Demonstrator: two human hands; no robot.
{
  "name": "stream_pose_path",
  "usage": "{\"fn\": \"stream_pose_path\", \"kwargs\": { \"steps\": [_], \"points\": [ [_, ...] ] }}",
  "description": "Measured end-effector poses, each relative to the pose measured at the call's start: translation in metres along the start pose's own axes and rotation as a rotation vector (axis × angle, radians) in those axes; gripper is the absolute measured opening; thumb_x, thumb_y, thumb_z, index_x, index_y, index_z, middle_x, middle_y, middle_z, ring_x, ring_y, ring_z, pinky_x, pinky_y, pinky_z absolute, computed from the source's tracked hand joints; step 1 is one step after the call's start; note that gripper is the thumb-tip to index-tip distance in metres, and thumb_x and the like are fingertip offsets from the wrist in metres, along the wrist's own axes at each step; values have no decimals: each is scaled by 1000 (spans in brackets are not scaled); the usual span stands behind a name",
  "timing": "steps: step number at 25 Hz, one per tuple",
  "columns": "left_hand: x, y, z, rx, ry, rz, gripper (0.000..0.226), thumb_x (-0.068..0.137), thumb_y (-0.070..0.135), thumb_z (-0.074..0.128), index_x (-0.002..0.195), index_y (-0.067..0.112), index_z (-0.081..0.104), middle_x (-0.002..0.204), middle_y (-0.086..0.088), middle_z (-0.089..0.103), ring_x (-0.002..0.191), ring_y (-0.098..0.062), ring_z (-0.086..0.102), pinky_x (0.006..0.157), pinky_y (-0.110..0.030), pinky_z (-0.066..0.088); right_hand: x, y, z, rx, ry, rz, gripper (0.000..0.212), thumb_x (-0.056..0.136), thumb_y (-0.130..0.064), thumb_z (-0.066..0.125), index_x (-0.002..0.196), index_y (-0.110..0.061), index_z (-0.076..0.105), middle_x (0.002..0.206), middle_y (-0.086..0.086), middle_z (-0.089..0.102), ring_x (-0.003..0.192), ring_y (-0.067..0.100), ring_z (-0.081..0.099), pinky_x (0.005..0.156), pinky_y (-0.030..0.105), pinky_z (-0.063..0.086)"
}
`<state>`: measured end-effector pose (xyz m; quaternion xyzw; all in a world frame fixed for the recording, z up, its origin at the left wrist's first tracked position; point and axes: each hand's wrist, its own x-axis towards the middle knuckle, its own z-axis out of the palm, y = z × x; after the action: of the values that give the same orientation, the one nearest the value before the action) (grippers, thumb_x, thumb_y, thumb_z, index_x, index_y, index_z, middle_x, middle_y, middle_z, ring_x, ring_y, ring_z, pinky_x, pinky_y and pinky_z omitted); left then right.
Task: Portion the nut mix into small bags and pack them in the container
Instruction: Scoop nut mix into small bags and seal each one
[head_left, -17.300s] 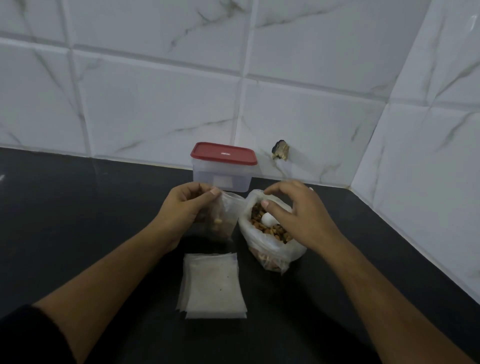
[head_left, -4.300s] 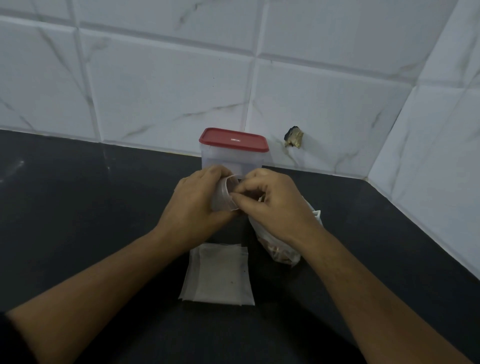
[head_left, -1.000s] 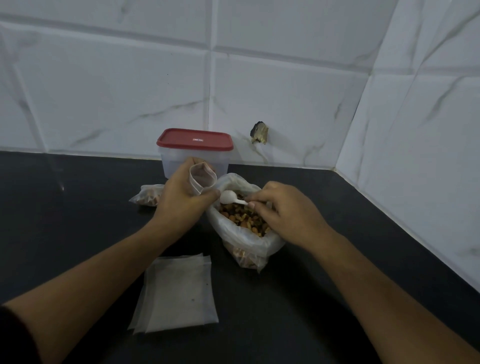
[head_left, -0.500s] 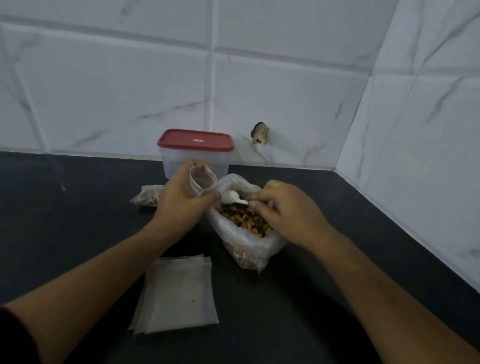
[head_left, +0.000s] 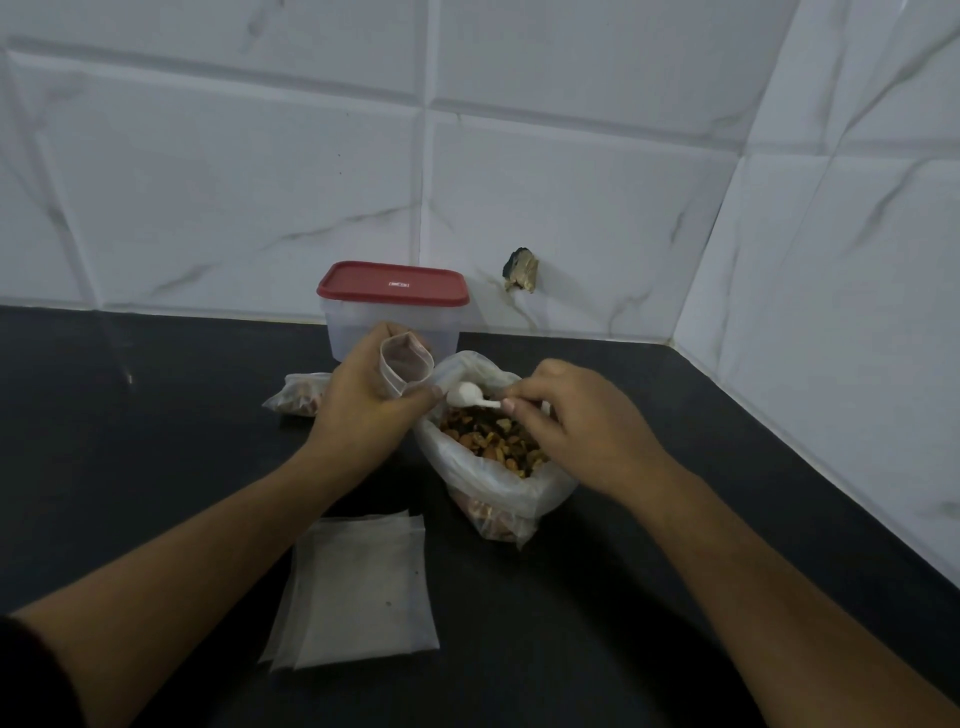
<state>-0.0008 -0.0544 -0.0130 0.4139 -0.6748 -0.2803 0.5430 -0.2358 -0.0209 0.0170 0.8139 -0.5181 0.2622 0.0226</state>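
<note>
Holding a small bag (head_left: 406, 364) up with its mouth open, the left hand (head_left: 363, 415) has its grip wrapped tight around the lower part of the bag. The right hand (head_left: 576, 431) pinches the handle of a little white spoon (head_left: 467, 395), so that grip is closed on the spoon. The spoon sits just above the nut mix (head_left: 493, 444) in the big bag (head_left: 498, 493), right beside the small bag's mouth. I cannot tell if any nuts are in the spoon.

One filled bag (head_left: 298, 400) lies on the table (head_left: 156, 441), behind the left hand and near the container (head_left: 389, 332). The container stands at the back by the wall with its red lid (head_left: 393, 283) on. Its sides are cloudy, so I cannot tell what is inside. A pile of empty bags (head_left: 358, 587) lies flat, close to the person.

The job looks only just begun. One bag is full and one is being filled. Lots of nut mix is left, and many bags wait. The lid has to come off before packing.
</note>
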Motion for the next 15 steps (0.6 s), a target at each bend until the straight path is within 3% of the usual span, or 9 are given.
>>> {"fn": "stream_pose_path", "kwargs": {
  "steps": [4,7,10,15],
  "points": [
    [-1,0,0,2,0,3,33,84,16,81,107,30,62,109,4,70,109,-19,67,94,-57,57,5,-2,4,-175,-80,-1,30,106,-40,47,112,-29,74,91,-9,56,81,9,56,66,30,44],
    [-1,0,-1,0,-6,-4,33,83,20,82,107,31,62,110,5,70,109,-17,67,95,-56,57,5,4,-14,-55,23,38,30,106,-37,48,100,-23,75,85,-9,60,77,7,57,68,34,49],
    [-1,1,-1,2,-7,-4,33,79,30,80,107,33,61,109,6,70,109,-17,67,94,-55,57,2,11,-18,56,101,60,27,105,-36,52,101,-26,76,83,-13,59,77,4,55,65,27,43],
    [-1,-2,0,14,-4,-13,32,83,23,81,108,29,62,109,5,70,109,-17,67,96,-55,56,2,3,6,-182,-103,8,31,106,-42,47,113,-29,74,92,-9,54,80,9,56,67,30,45]
  ]
}}
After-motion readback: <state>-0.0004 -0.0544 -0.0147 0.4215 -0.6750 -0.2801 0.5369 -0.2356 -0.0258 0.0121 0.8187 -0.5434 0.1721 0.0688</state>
